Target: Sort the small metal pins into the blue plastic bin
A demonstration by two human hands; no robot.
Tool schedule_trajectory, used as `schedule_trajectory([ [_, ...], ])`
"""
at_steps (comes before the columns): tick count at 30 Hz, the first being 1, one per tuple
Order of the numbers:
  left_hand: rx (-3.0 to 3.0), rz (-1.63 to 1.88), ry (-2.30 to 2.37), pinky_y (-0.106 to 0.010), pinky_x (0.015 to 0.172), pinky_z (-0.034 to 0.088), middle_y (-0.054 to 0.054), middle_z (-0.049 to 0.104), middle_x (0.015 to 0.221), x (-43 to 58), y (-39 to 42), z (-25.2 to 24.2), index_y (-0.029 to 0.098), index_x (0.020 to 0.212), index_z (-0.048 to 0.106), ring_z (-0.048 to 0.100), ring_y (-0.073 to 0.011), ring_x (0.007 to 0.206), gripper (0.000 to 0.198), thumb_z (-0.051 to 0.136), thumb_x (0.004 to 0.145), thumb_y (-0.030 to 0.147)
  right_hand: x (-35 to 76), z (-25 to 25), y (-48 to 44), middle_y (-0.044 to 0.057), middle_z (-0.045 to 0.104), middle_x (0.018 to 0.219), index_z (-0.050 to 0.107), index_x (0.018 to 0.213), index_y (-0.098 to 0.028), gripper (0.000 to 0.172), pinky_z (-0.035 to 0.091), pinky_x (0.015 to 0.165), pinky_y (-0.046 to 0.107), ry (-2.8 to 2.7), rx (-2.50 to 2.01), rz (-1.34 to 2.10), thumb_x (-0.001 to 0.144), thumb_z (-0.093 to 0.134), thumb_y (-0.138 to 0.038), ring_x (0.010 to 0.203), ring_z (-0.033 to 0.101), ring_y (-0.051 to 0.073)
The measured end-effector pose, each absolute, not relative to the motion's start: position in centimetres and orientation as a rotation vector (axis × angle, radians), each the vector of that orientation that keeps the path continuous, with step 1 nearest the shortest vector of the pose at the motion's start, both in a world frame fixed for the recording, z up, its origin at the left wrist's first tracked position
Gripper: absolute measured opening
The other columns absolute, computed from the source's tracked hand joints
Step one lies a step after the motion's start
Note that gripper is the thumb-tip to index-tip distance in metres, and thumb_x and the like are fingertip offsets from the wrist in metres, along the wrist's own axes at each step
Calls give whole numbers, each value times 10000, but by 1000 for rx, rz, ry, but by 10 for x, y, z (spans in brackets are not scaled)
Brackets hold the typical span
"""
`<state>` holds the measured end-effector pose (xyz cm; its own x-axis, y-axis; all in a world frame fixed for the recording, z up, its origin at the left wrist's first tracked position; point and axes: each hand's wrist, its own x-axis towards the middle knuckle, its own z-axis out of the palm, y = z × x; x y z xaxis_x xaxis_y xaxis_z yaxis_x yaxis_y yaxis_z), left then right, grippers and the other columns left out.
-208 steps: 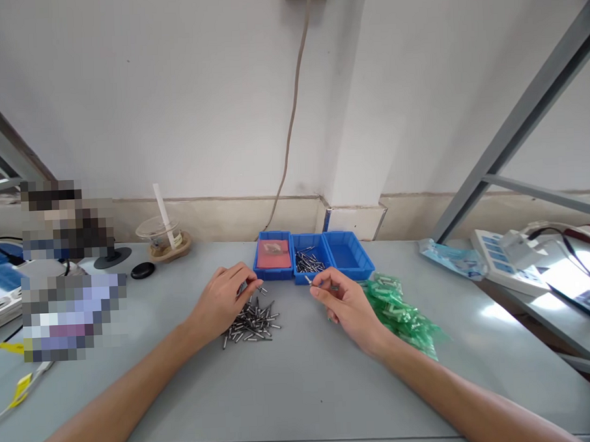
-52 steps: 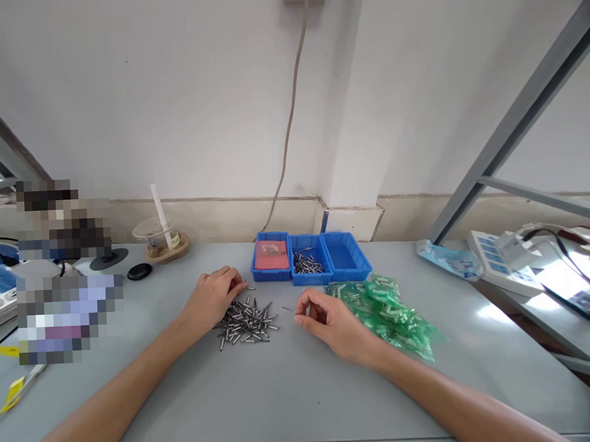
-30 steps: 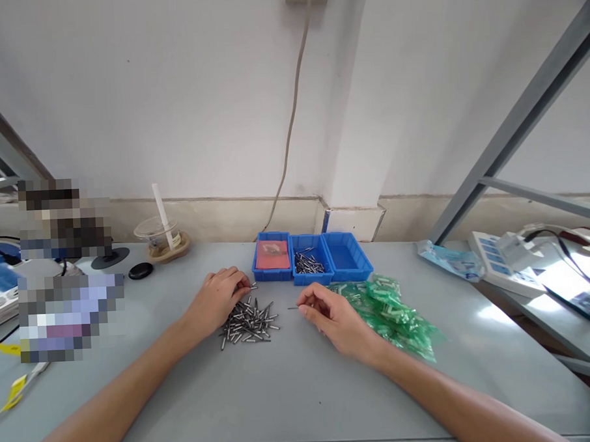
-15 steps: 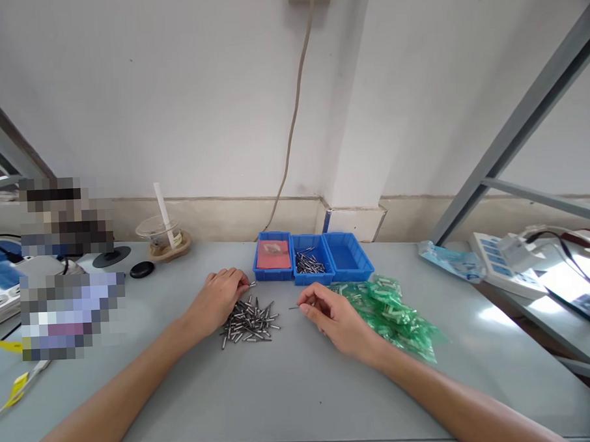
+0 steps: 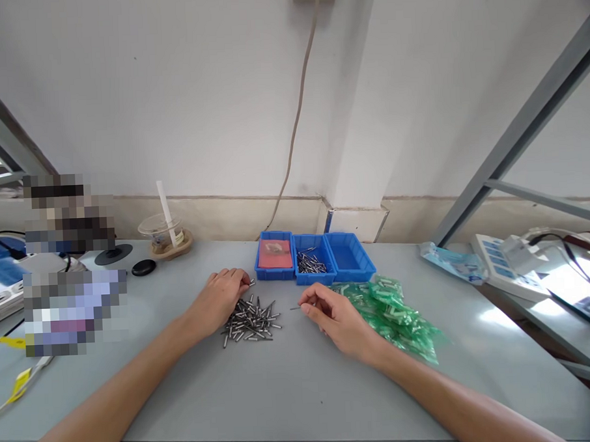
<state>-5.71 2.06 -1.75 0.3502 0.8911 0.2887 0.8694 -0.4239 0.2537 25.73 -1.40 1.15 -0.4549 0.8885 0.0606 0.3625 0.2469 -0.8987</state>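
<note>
My left hand (image 5: 224, 294) is closed in a pinch at the back edge of a heap of small metal pins (image 5: 251, 319). A short shiny metal piece (image 5: 251, 283) shows at its fingertips. To the right of the heap, my right hand (image 5: 328, 311) holds a thin metal pin (image 5: 295, 308) between thumb and fingers, its tip pointing left. Behind the hands, a blue bin (image 5: 316, 280) contains more metal pins. Green plastic bags (image 5: 397, 314) with small pieces inside lie beside and behind my right hand.
Left of the pin bin, another blue bin (image 5: 275, 274) holds a reddish packet. A third blue bin (image 5: 350, 258) stands to the right. A clear cup (image 5: 161, 227) and a black round object (image 5: 143, 267) stand back left. Power strips lie at both sides.
The view has shifted very slightly. Both hands keep their pinches in nearly the same places.
</note>
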Motion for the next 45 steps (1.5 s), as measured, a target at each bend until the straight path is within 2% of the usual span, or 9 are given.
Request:
schedule_trajectory([
  [6, 2639, 549, 1597, -363, 812, 364, -61, 712, 976, -63, 19, -12, 207, 971, 634, 610, -259, 916, 218, 488, 1103, 299, 256, 9, -13, -23, 560, 808, 646, 1049, -252, 224, 412, 608, 263, -1951, -1132, 1163, 1052, 574, -465, 681, 479, 145],
  [13, 2716, 511, 1566, -362, 797, 352, -80, 676, 1012, -63, 15, -14, 187, 986, 584, 571, -260, 921, 287, 381, 1148, 311, 256, 5, -11, -23, 530, 787, 641, 1050, -253, 214, 412, 601, 261, -1947, -1110, 1145, 1062, 559, -451, 696, 473, 151],
  [20, 2760, 505, 1582, -373, 802, 360, -83, 664, 1021, -64, 17, -16, 184, 993, 595, 562, -263, 944, 314, 360, 1151, 318, 256, 5, -11, -32, 511, 772, 638, 1042, -263, 188, 406, 598, 260, -1940, -1118, 1137, 1068, 554, -428, 683, 459, 146],
  [36, 2755, 486, 1582, -363, 815, 369, -80, 657, 1025, -63, 17, -14, 185, 1001, 594, 552, -264, 958, 225, 420, 1125, 257, 255, 5, -11, -31, 516, 773, 645, 1047, -266, 184, 406, 591, 259, -1953, -1120, 1122, 1064, 556, -426, 686, 462, 150],
  [45, 2649, 452, 1613, -349, 802, 410, -67, 673, 947, -59, 15, 0, 186, 948, 612, 587, -259, 941, 76, 551, 979, 155, 254, 5, -12, -26, 526, 785, 646, 1042, -264, 192, 408, 593, 257, -1946, -1110, 1129, 1063, 558, -433, 694, 468, 151],
])
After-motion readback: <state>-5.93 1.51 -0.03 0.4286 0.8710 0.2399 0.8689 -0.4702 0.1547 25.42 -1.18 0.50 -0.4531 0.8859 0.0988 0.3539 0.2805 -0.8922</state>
